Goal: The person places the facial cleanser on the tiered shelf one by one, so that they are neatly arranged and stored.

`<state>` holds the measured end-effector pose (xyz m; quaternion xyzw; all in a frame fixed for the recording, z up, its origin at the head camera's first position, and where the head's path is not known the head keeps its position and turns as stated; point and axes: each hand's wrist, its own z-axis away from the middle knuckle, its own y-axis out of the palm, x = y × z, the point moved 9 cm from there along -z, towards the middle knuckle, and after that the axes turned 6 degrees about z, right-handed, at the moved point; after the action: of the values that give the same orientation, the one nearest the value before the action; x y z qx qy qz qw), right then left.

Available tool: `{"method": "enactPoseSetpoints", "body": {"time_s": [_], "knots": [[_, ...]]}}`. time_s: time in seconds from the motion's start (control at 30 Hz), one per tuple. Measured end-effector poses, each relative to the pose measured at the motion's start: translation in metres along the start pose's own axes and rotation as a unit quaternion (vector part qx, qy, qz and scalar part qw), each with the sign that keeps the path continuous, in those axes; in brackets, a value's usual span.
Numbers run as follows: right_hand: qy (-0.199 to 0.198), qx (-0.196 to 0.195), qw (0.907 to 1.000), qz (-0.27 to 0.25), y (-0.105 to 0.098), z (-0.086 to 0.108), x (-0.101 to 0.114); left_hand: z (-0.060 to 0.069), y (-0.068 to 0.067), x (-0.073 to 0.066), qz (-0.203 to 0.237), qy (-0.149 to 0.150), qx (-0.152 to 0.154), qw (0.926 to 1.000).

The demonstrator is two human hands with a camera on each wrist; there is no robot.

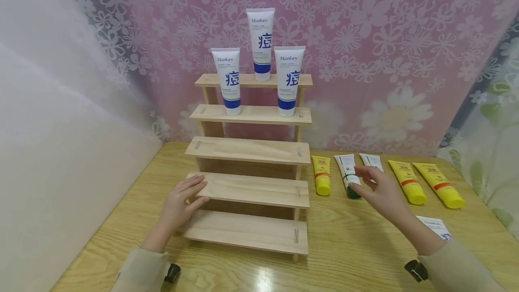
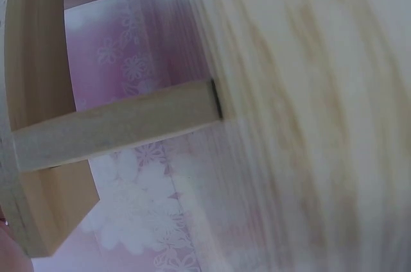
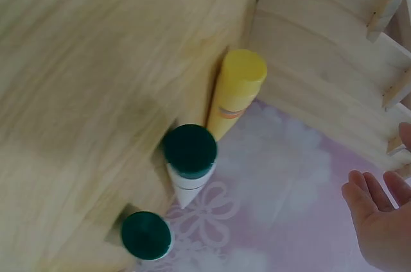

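My left hand rests on the left end of the second-lowest step of a wooden tiered rack. My right hand, also in the right wrist view, hangs over the table with thumb and fingers apart, holding nothing visible. In the head view its fingertips overlap a white tube with a green cap; contact cannot be told. Three white tubes with blue bases stand upright on the rack: one on the top step, two on the step below.
Yellow tubes and another white tube lie at the table's back right. Nearer the front, a white tube lies partly behind my right forearm. A flowered curtain hangs behind, a white wall at left.
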<state>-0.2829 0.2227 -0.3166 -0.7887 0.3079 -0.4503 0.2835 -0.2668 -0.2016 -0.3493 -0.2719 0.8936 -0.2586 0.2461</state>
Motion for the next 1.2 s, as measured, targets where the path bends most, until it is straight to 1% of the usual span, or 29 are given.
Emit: {"method": "enactPoseSetpoints", "body": {"time_s": [0.07,0.17,0.3,0.37,0.6,0.77,0.93,1.2], "knots": [[-0.004,-0.009,0.9999,0.011,-0.003,0.005,-0.003,0.0,0.0,-0.001,0.001,0.002,-0.001,1.0],[0.003,-0.015,0.9995,0.029,-0.006,0.012,-0.009,-0.001,-0.001,-0.004,0.001,0.011,-0.005,0.9999],[0.019,-0.01,0.9995,0.025,-0.009,0.021,-0.019,-0.002,-0.003,-0.007,-0.001,0.021,-0.009,0.9997],[0.026,-0.008,0.9993,0.024,-0.011,0.025,-0.024,-0.002,-0.003,-0.007,-0.003,0.02,-0.009,0.9998],[0.059,0.014,0.9973,0.043,-0.016,0.037,-0.042,-0.002,-0.003,-0.007,-0.006,0.016,-0.006,0.9998],[0.064,0.006,0.9956,0.067,-0.022,0.044,-0.048,-0.002,-0.003,-0.007,-0.008,0.016,-0.006,0.9998],[0.074,0.013,0.9943,0.076,-0.023,0.051,-0.057,-0.001,-0.003,-0.005,-0.01,0.009,-0.005,0.9999],[0.081,0.014,0.993,0.085,-0.027,0.061,-0.069,-0.001,-0.002,-0.005,-0.011,0.011,-0.006,0.9999]]}}
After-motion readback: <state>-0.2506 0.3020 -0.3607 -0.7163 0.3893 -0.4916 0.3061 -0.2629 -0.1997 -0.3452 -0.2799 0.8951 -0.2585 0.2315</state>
